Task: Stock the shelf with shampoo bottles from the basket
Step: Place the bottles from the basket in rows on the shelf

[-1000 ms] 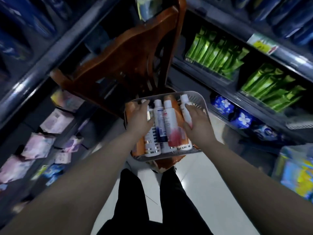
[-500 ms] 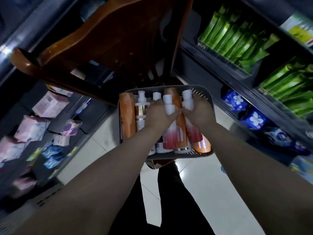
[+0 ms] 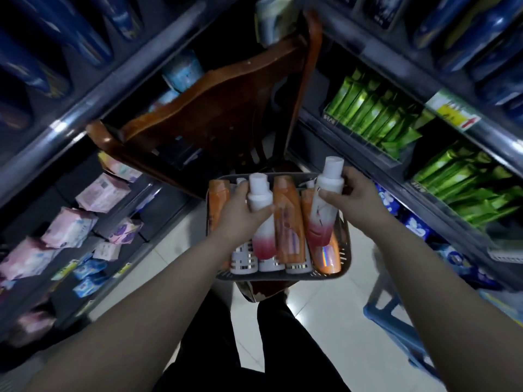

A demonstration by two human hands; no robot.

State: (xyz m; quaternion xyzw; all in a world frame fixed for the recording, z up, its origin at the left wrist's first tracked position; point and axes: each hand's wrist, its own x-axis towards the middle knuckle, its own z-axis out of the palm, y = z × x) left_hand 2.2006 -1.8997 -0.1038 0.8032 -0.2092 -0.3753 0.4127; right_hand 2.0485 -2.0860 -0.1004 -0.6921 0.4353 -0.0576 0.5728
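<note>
Left hand (image 3: pixel 240 219): fingers curled round the shoulder of the first bottle (image 3: pixel 264 241), white fading to pink. Its base is low in the basket (image 3: pixel 283 275), among the orange bottles (image 3: pixel 287 222).

Right hand (image 3: pixel 353 199): thumb and fingers clasp the upper half of the second bottle (image 3: pixel 325 205). It is raised over the basket's right side and tilted, cap toward the green packs (image 3: pixel 373 114).

Dim shop aisle, glossy white tile floor (image 3: pixel 325 306) at 6 o'clock, store shelves (image 3: pixel 93 100) at 10 and 2, brown wooden chair (image 3: pixel 226 108) at 12, blue plastic stool (image 3: pixel 390 315) at 4.
</note>
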